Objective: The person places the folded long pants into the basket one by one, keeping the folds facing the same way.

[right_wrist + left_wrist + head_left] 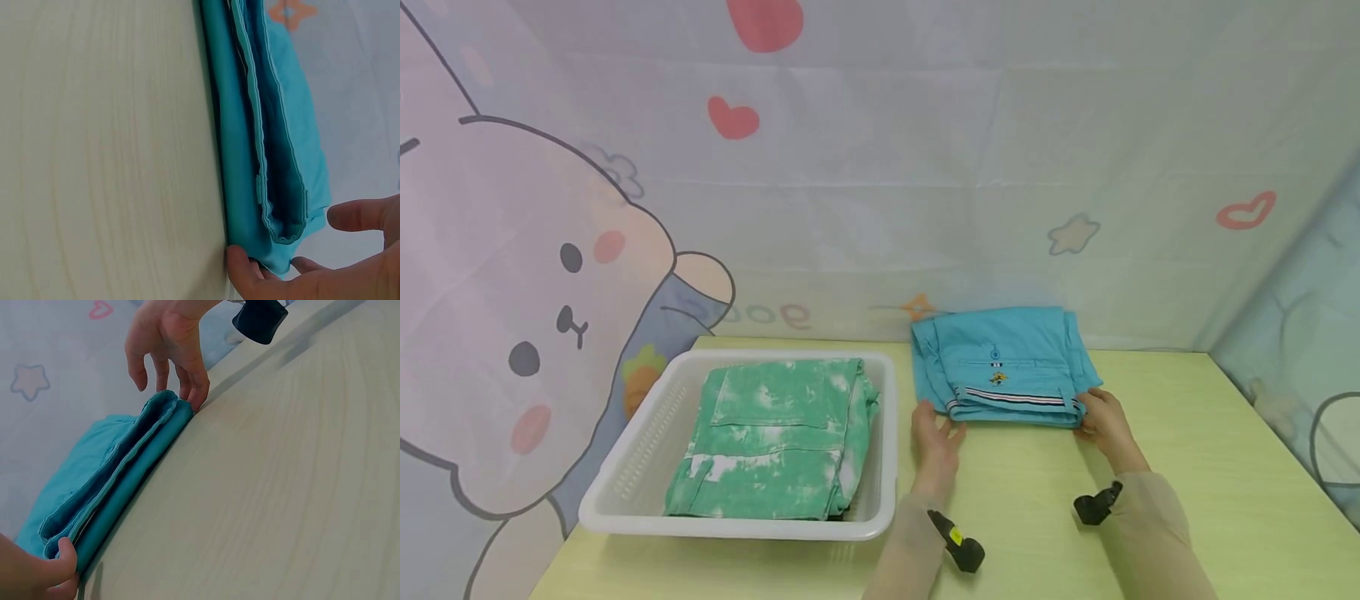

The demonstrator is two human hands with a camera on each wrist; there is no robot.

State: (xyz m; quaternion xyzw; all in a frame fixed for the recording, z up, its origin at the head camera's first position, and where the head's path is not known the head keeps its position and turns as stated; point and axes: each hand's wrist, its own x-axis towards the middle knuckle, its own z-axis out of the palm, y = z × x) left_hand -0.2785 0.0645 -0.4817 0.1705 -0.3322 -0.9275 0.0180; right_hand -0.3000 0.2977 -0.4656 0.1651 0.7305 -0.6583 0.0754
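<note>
A folded pair of light-blue trousers (1011,342), with a striped waistband and a small embroidered motif, lies at the back of the table against the wall cloth. My left hand (936,450) is at its front left corner; in the left wrist view the thumb (66,551) lies on the folded edge, other fingers below it. At the front right corner, my right hand (1108,425) holds the cloth by its fingertips. The right wrist view shows that corner of the trousers (275,253) between the fingers, with one finger lifted apart.
Left of the trousers stands a white plastic basket (887,442) holding a folded green-and-white garment (767,442). A printed cloth (880,167) hangs behind the pale wooden table (1210,433). Black devices (958,546) are strapped at both wrists.
</note>
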